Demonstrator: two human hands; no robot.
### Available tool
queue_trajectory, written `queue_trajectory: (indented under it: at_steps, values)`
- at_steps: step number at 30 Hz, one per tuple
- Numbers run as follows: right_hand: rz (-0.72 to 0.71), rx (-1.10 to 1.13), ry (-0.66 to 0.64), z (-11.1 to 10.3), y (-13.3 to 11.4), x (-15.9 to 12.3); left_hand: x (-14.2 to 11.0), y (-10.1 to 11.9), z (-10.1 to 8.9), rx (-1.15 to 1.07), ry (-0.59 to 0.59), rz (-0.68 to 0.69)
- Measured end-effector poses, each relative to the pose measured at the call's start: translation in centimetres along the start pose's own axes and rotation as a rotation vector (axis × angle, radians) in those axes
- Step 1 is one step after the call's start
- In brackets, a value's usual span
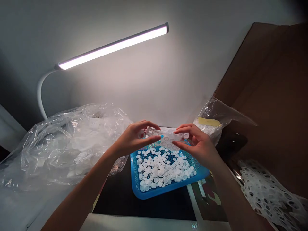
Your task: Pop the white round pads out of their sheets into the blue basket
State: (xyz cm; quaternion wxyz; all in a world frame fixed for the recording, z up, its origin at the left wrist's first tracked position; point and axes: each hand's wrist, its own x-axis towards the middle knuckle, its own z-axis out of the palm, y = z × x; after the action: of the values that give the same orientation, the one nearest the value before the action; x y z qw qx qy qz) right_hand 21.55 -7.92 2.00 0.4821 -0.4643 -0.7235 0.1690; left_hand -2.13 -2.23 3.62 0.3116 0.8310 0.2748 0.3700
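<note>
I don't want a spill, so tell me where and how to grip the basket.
Take the basket by its left and right rims, probably coming from outside on both sides: the rim stands above the loose discs, which a level hold should keep in.

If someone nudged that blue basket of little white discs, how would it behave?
The blue basket looks like thin plastic with mesh walls, so it is probably light and fairly stiff. Being wide and low, it seems unlikely to tip. The white discs lie loose, so they might shift.
</note>
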Motion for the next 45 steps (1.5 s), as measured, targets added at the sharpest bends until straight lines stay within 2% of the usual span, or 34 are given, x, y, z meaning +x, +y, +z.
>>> queue_trajectory:
  at_steps: [3, 8, 11, 15, 21, 27, 32, 39, 45]
  values:
    - [0.011, -0.103, -0.025, 1.1, 0.7, 0.0, 0.4, -0.9, 0.4, 0.076, -0.016, 0.032]
    - [0.023, -0.149, -0.013, 3.1, 2.1, 0.3, 1.1, -4.0, 1.5, 0.004, -0.033, -0.111]
    - [0.067, -0.101, 0.015, 3.9, 3.7, 0.5, 1.3, -5.6, 2.4, 0.059, 0.007, -0.117]
    - [0.122, 0.02, 0.018, 4.4, 5.9, 0.7, 1.2, -6.2, 3.9, 0.21, 0.112, -0.066]
    - [0.227, 0.158, -0.107, 5.5, 7.7, 0.6, 0.9, -7.0, 6.1, 0.048, 0.068, -0.137]
    - [0.243, 0.189, -0.107, 6.4, 7.8, 0.3, 1.2, -9.2, 6.8, -0.134, -0.052, -0.263]
    - [0.24, 0.148, -0.071, 6.4, 8.5, 0.3, 1.0, -8.8, 6.6, -0.176, -0.189, -0.27]
    - [0.162, 0.001, 0.13, 6.1, 7.4, 0.2, 1.0, -8.6, 6.5, -0.208, -0.19, -0.21]
    - [0.091, 0.023, 0.033, 6.2, 5.8, -0.1, 1.0, -8.3, 6.4, -0.203, -0.17, -0.166]
